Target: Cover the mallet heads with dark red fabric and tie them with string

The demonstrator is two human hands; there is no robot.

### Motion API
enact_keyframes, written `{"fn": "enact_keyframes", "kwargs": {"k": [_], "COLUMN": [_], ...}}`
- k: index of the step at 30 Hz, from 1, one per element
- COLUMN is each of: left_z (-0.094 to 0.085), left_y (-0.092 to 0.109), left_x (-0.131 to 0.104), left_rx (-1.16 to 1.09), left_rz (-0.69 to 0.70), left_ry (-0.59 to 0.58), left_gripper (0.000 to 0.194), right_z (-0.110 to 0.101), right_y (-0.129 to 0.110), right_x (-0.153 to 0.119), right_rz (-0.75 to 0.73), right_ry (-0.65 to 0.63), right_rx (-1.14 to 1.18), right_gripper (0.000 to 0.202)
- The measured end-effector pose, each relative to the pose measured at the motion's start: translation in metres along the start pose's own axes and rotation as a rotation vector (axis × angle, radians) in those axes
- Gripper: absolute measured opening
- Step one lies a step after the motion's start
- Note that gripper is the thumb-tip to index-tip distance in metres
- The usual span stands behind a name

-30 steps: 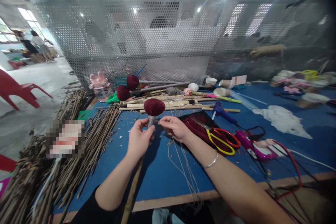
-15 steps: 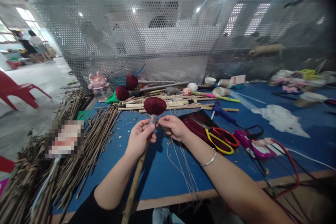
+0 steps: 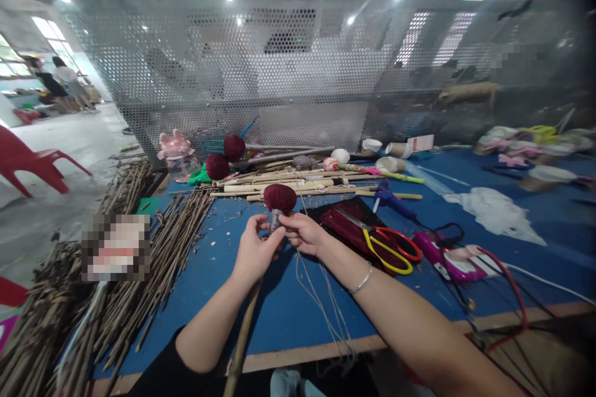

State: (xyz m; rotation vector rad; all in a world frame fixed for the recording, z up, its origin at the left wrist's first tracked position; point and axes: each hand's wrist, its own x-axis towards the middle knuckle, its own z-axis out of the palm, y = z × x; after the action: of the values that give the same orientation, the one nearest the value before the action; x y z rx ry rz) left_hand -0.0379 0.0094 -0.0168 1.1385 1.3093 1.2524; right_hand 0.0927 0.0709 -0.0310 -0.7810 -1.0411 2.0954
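A dark red cloth-covered ball tops a wooden stick, its neck wound with grey string. My left hand is closed round the neck just below the ball. Against the right side of the wound neck, my right hand pinches the string with thumb and fingers. Loose pale strings hang from beneath my right hand over the table's front edge. Scissors with yellow and red handles lie on dark red cloth to the right.
Bundles of thin sticks cover the left side. Two more red balls and a pink jar stand behind. A blue glue gun, purple device with cables and white cloth lie right. A perforated metal screen rises behind.
The red ball and stick top have shifted slightly right and down, with both hands. My right hand's fingers have come closer over the wound neck, nearer my left thumb.
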Motion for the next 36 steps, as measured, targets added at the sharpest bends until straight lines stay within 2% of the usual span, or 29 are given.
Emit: {"fn": "enact_keyframes", "kwargs": {"k": [2, 5, 8, 12, 16, 22, 26, 29, 32, 36], "left_z": [0.0, -0.003, -0.006, -0.007, -0.006, -0.004, -0.002, -0.001, 0.0, -0.001], "left_y": [0.0, 0.002, 0.003, 0.005, 0.008, 0.01, 0.009, 0.009, 0.011, 0.013], "left_x": [-0.001, 0.0, 0.001, 0.0, -0.001, 0.001, 0.002, 0.002, 0.002, 0.002], "left_rx": [0.08, 0.156, 0.192, 0.206, 0.148, -0.032, -0.199, -0.287, -0.392, -0.451], "left_rz": [0.092, 0.12, 0.143, 0.162, 0.153, 0.061, 0.0, -0.057, -0.16, -0.352], "left_ry": [0.051, 0.088, 0.126, 0.117, 0.128, 0.105, 0.047, 0.013, -0.041, -0.178], "left_gripper": [0.045, 0.036, 0.034, 0.035, 0.034, 0.04, 0.044, 0.044, 0.035, 0.024], "right_z": [0.005, 0.006, 0.001, -0.004, -0.003, 0.002, 0.003, 0.003, 0.001, -0.001], "right_y": [-0.001, -0.004, -0.013, -0.022, -0.02, -0.014, -0.014, -0.011, -0.005, 0.001], "right_x": [-0.001, -0.004, -0.01, -0.017, -0.015, -0.008, -0.007, -0.005, 0.0, 0.002], "right_rz": [-0.005, -0.026, -0.04, -0.074, -0.088, -0.091, -0.073, -0.004, 0.043, -0.007], "right_ry": [0.004, 0.023, 0.003, -0.061, -0.014, 0.031, -0.016, -0.046, -0.02, 0.087], "right_rx": [-0.03, -0.124, -0.202, -0.122, -0.083, -0.074, -0.063, 0.006, 0.08, 0.1], "right_gripper": [0.038, 0.036, 0.031, 0.025, 0.024, 0.029, 0.03, 0.033, 0.035, 0.034]}}
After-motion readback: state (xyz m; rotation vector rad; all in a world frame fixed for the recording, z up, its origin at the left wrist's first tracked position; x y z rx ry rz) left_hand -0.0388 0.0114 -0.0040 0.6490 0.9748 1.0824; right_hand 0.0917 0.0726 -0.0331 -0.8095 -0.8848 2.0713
